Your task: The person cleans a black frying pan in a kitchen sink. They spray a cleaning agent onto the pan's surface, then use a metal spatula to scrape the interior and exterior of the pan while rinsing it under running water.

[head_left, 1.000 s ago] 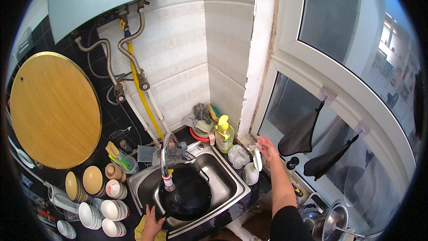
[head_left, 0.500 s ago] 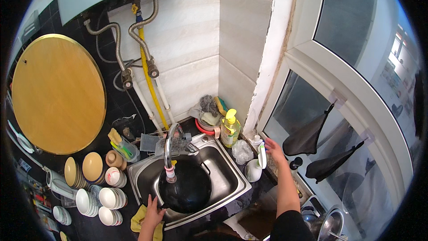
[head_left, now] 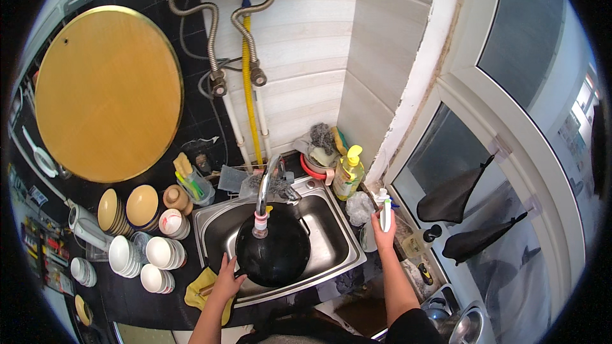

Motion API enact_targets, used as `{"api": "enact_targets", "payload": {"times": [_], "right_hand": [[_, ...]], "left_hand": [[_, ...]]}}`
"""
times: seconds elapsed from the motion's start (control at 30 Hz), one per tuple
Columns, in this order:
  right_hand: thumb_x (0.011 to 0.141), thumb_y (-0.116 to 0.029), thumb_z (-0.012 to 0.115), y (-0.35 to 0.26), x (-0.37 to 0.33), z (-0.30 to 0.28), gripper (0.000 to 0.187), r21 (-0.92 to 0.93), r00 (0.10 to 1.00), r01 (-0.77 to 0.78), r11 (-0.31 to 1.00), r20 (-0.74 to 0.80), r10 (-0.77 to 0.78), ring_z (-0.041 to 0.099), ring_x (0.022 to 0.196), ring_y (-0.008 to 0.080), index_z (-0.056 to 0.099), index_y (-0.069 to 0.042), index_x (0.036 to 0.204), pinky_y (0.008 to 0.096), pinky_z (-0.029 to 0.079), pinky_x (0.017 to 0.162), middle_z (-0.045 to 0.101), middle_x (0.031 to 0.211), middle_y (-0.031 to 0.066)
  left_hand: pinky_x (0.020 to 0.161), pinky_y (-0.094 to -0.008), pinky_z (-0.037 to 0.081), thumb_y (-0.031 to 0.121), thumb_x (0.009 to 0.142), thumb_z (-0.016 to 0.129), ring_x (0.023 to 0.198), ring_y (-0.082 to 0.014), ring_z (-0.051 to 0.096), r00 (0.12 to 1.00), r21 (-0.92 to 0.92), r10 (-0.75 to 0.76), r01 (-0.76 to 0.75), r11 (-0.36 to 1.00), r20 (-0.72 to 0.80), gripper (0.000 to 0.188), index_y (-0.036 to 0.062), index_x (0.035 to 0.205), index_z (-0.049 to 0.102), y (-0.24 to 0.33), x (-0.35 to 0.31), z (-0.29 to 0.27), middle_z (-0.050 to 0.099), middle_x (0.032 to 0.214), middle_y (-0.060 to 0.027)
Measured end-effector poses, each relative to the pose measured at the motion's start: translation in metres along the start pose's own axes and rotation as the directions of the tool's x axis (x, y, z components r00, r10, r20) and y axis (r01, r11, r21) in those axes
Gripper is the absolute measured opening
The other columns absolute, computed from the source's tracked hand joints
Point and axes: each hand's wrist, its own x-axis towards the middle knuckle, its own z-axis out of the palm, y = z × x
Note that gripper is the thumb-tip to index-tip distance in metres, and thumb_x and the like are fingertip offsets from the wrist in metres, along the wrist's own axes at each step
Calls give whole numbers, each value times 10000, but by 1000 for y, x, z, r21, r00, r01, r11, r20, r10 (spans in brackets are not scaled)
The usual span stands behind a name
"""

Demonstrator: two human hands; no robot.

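A black wok (head_left: pixel 274 251) sits in the steel sink (head_left: pixel 341 258), under the curved faucet (head_left: pixel 262 204). My left hand (head_left: pixel 227 280) is closed over the wok's handle at the sink's near left edge. A brown handle end shows past the hand, above a yellow cloth (head_left: pixel 196 280); the grip itself is partly hidden. On the right, my right hand (head_left: pixel 384 232) is wrapped round the upper part of a white spray bottle (head_left: pixel 386 213), beside the sink. Its body is mostly behind the hand. A yellow-pump soap bottle (head_left: pixel 348 175) stands just beyond.
Stacked bowls (head_left: pixel 164 253) and a cup of utensils (head_left: pixel 196 188) stand left of the sink. A red basin (head_left: pixel 311 169) with scrubbers fills the back corner. A clear plastic bag (head_left: pixel 360 209) lies near the spray bottle. Dark cloths (head_left: pixel 456 194) hang on the window.
My right hand has come onto the spray bottle from beside it and now grips it. My left hand has stayed by the wok's handle. The whole view has shifted.
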Motion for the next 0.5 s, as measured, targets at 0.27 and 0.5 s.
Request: {"api": "enact_targets", "payload": {"times": [0.27,0.5], "right_hand": [[690,-14,531,-16,-3,6,352,-109,974,203,973,126,-189,560,794,146,599,-28,1035,266,443,752,609,906,45],[666,-39,616,-72,-51,70,270,-141,720,133,981,694,2,593,694,144,642,-54,934,275,466,674,636,799,75]], "left_hand": [[1004,-420,358,168,699,736,1212,-449,386,994,124,52,-39,992,-99,680,3,1288,440,-37,-7,10,272,1390,-322],[1030,-499,285,222,720,704,1247,-448,328,990,376,-30,82,923,-140,659,47,1294,430,-65,-21,15,292,1393,-271]]}}
